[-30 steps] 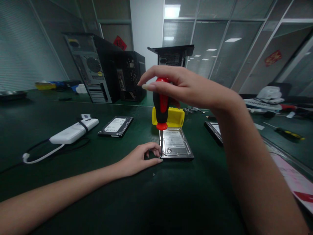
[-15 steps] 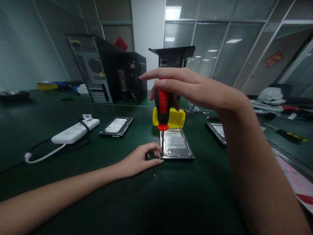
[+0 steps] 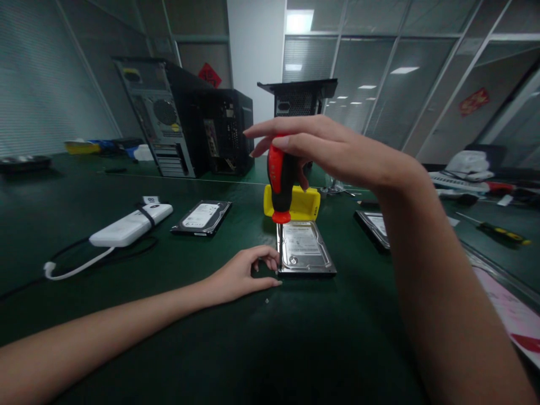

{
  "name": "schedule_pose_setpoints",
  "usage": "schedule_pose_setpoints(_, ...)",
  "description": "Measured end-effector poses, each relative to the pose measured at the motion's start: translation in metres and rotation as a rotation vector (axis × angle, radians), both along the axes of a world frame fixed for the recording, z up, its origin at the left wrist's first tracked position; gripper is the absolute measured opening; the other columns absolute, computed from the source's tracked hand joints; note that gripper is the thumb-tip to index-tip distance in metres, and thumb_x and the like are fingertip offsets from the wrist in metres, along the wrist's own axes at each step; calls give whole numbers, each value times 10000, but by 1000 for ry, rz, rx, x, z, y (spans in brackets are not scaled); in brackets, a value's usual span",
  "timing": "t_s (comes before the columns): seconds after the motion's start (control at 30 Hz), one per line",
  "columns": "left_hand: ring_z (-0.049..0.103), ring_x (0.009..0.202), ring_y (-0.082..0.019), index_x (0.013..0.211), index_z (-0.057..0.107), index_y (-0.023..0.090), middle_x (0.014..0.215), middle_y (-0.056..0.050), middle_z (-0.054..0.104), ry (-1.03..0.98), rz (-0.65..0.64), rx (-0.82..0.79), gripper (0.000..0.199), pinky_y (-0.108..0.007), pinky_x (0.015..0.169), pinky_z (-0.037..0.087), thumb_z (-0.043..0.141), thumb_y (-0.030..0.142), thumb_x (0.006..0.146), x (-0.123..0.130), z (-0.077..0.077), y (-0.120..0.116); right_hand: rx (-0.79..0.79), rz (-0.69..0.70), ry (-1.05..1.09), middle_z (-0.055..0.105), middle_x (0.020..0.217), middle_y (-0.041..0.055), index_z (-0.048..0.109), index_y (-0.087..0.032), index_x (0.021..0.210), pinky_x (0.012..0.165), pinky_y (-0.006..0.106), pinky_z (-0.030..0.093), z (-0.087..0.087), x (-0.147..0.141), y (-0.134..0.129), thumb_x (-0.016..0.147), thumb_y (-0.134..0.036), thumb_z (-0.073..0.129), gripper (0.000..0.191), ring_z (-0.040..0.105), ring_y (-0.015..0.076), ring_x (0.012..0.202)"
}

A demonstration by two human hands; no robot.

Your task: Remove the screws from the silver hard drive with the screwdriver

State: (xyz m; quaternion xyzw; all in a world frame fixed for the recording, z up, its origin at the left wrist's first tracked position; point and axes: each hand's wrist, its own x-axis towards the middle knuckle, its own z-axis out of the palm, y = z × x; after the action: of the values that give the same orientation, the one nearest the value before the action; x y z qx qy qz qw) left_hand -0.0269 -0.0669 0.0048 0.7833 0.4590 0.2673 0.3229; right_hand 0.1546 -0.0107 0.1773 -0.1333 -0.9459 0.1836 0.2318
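Hard drive (image 3: 304, 244) beside left fingers (image 3: 265, 252)

The hard drive (image 3: 306, 246) looks shiny metal — the screwdriver handle (image 3: 281, 183) and yellow box (image 3: 304, 203), smooth plastic.

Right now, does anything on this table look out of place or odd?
Yes: one tiny, pale speck lies on the green table, on the near side of the left hand. It looks stray, but is too small to identify. I see nothing spilled or damaged around the hard drive under the screwdriver.
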Motion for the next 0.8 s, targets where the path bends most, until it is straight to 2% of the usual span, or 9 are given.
schedule_pose_setpoints(0.2, 554, 885, -178, 929, 569, 185, 1000, -18, 618, 11, 5, -20, 208, -279, 718, 400, 660, 314, 792, 3, 3, -1, 35, 103, 53, 546, 1151, 89, 385, -131, 1291, 545, 175, 434, -2, -1, 2, 937, -310, 416, 398, 550, 97, 770)
schedule_pose_setpoints(0.33, 556, 903, -182, 926, 565, 179, 1033, -29, 616, 14, 12, -22, 208, -277, 720, 399, 659, 306, 791, 4, 4, -1, 99, 152, 40, 546, 1046, 70, 493, -118, 1108, 544, 166, 404, -3, -4, 4, 936, -363, 419, 308, 521, 76, 725)
schedule_pose_setpoints(0.43, 551, 866, -174, 927, 568, 179, 982, -18, 617, 12, 9, -22, 211, -271, 707, 392, 664, 306, 789, 3, 3, -1, 153, 124, 18, 547, 950, 51, 552, -106, 983, 560, 176, 396, -1, -3, 4, 923, -404, 436, 326, 512, 81, 722)
schedule_pose_setpoints(0.57, 540, 823, -159, 939, 568, 183, 942, -2, 610, -3, 6, 0, 217, -264, 695, 380, 671, 296, 785, 1, 0, -1, 195, 17, -6, 528, 803, 21, 582, -106, 876, 575, 194, 380, 1, 1, 5, 909, -459, 437, 383, 499, 83, 689)
schedule_pose_setpoints(0.7, 531, 811, -150, 941, 564, 186, 936, 2, 603, -9, -3, 8, 213, -257, 691, 383, 672, 289, 789, 0, -1, 0, 175, -84, -5, 524, 753, 9, 581, -117, 877, 560, 198, 362, -1, 3, 6, 914, -506, 385, 437, 485, 82, 651)
schedule_pose_setpoints(0.8, 534, 821, -152, 947, 562, 191, 946, 2, 604, -8, -7, -2, 212, -260, 700, 389, 667, 296, 796, 0, 0, 0, 170, -97, -6, 538, 781, 19, 588, -115, 902, 583, 212, 365, -1, 2, 6, 932, -501, 334, 463, 488, 92, 670)
